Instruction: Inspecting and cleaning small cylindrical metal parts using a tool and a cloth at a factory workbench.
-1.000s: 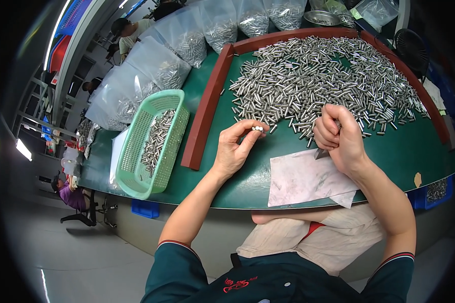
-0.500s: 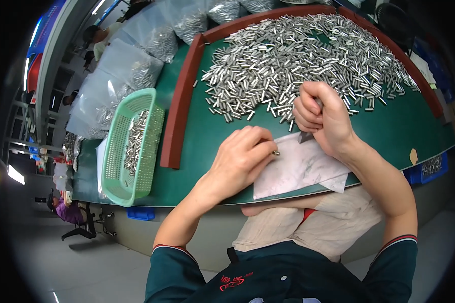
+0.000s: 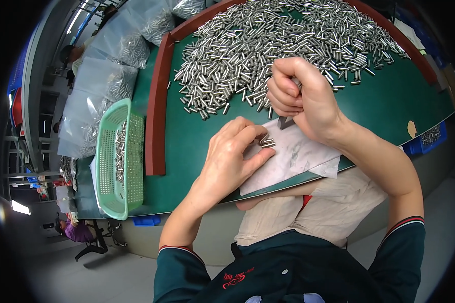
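Within the left grip (image 3: 226, 154) lie pins (image 3: 268, 143) (several).

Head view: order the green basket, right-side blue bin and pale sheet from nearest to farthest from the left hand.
1. Pale sheet: just right of the left hand.
2. Green basket: left, beyond the red rail.
3. Blue bin: far right.

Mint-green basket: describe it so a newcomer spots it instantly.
Find the green tabletop, then the left arm of its reddish rail. Just left of that stands the long mint-green basket, holding metal pins. Its perforated walls set it apart from the translucent bags beside it.
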The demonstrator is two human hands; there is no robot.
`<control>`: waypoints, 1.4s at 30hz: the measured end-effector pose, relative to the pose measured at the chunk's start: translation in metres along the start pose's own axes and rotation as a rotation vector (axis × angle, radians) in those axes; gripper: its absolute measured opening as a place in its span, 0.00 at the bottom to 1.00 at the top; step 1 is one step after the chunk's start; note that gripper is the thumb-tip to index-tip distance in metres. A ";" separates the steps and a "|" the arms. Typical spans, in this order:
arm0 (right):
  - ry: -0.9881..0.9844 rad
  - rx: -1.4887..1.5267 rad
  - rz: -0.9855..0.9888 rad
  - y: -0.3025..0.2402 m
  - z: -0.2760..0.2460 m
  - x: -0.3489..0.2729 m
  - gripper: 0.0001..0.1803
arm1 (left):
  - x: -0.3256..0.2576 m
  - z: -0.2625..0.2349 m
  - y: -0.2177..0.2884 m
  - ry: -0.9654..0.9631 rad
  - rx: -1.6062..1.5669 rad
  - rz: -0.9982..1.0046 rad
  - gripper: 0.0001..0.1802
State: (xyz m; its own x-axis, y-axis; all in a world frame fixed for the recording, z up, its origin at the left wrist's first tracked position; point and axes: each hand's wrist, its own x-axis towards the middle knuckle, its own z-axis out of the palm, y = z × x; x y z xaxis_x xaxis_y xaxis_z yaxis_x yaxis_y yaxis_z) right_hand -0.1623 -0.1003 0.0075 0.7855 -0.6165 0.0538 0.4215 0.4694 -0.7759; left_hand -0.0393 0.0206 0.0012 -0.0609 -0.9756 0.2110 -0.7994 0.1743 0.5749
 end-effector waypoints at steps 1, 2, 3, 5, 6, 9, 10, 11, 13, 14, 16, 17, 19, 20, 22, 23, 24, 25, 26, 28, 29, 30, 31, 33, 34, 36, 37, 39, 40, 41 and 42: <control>0.006 0.003 -0.005 0.000 0.000 -0.002 0.20 | -0.001 0.001 0.000 0.030 0.036 -0.013 0.11; 0.006 0.026 -0.043 0.001 0.001 -0.003 0.20 | -0.002 0.002 0.000 0.023 0.037 -0.009 0.11; 0.007 0.049 -0.080 0.002 0.001 -0.004 0.20 | -0.003 0.004 0.000 0.054 0.070 0.013 0.11; 0.015 0.038 -0.072 0.004 0.003 -0.004 0.20 | -0.003 0.006 -0.003 0.078 0.102 0.038 0.11; 0.018 0.024 -0.061 0.005 0.004 -0.004 0.21 | -0.004 0.007 -0.004 0.124 0.155 0.115 0.11; 0.012 0.004 -0.040 0.006 0.005 -0.003 0.21 | -0.006 0.009 -0.009 0.158 0.246 0.210 0.11; 0.004 -0.001 -0.038 0.007 0.005 -0.003 0.21 | -0.006 0.009 -0.011 0.152 0.285 0.225 0.11; 0.009 -0.001 -0.041 0.007 0.004 -0.003 0.21 | -0.005 0.009 -0.010 0.149 0.282 0.230 0.11; 0.036 0.011 -0.066 0.006 0.004 -0.005 0.21 | -0.002 0.009 -0.009 0.150 0.210 0.201 0.11; 0.035 0.014 -0.066 0.008 0.004 -0.004 0.21 | -0.002 0.008 -0.009 0.147 0.213 0.199 0.11; 0.045 0.030 -0.091 0.010 0.004 -0.003 0.21 | -0.002 0.009 -0.009 0.203 0.150 0.201 0.11; 0.046 0.033 -0.092 0.011 0.004 -0.003 0.21 | -0.002 0.010 -0.010 0.201 0.151 0.201 0.11; 0.053 0.027 -0.094 0.011 0.004 -0.003 0.21 | -0.004 0.013 -0.013 0.189 0.156 0.187 0.11; 0.058 0.027 -0.098 0.010 0.004 -0.004 0.21 | -0.003 0.013 -0.011 0.186 0.153 0.191 0.11; 0.084 0.040 -0.093 0.008 0.005 -0.005 0.21 | -0.001 0.013 -0.007 0.197 0.176 0.178 0.11; 0.085 0.044 -0.094 0.010 0.004 -0.004 0.21 | -0.002 0.013 -0.007 0.194 0.178 0.178 0.11; 0.070 0.055 -0.092 0.012 0.004 -0.003 0.21 | -0.002 0.012 -0.007 0.202 0.194 0.161 0.11; 0.055 0.066 -0.089 0.014 0.003 -0.003 0.20 | -0.002 0.011 -0.007 0.210 0.210 0.144 0.11; 0.060 0.069 -0.085 0.014 0.004 -0.003 0.20 | -0.002 0.012 -0.007 0.207 0.210 0.145 0.11; 0.067 0.063 -0.079 0.015 0.005 -0.003 0.20 | -0.002 0.013 -0.008 0.222 0.207 0.123 0.11; 0.073 0.054 -0.073 0.015 0.005 -0.003 0.20 | -0.002 0.014 -0.007 0.219 0.207 0.125 0.11; 0.074 0.055 -0.074 0.015 0.005 -0.003 0.20 | -0.001 0.015 -0.007 0.225 0.206 0.127 0.10; 0.071 0.055 -0.068 0.014 0.005 -0.004 0.20 | -0.001 0.015 -0.007 0.231 0.205 0.130 0.10; 0.069 0.056 -0.063 0.014 0.005 -0.004 0.20 | -0.001 0.015 -0.006 0.225 0.211 0.126 0.10; 0.065 0.060 -0.060 0.014 0.005 -0.004 0.19 | -0.001 0.015 -0.006 0.220 0.218 0.122 0.10; 0.062 0.062 -0.059 0.013 0.006 -0.005 0.19 | -0.002 0.014 -0.005 0.214 0.217 0.122 0.09; 0.059 0.062 -0.059 0.013 0.006 -0.006 0.19 | -0.002 0.014 -0.004 0.210 0.217 0.121 0.09; 0.059 0.066 -0.052 0.014 0.004 -0.004 0.19 | -0.001 0.015 -0.007 0.207 0.210 0.116 0.09; 0.062 0.065 -0.052 0.015 0.003 -0.002 0.19 | -0.001 0.016 -0.009 0.206 0.203 0.113 0.09; 0.063 0.061 -0.055 0.015 0.004 -0.003 0.19 | -0.001 0.016 -0.008 0.207 0.204 0.114 0.09; 0.063 0.061 -0.056 0.014 0.004 -0.003 0.19 | -0.001 0.015 -0.008 0.209 0.203 0.113 0.09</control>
State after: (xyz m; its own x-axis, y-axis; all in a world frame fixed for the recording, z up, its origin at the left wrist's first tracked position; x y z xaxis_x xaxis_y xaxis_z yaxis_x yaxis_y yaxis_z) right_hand -0.1566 -0.0889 -0.0012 0.7305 -0.6806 0.0551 0.4924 0.4691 -0.7331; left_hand -0.0421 0.0183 -0.0157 -0.0491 -0.8993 0.4345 -0.8991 0.2293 0.3730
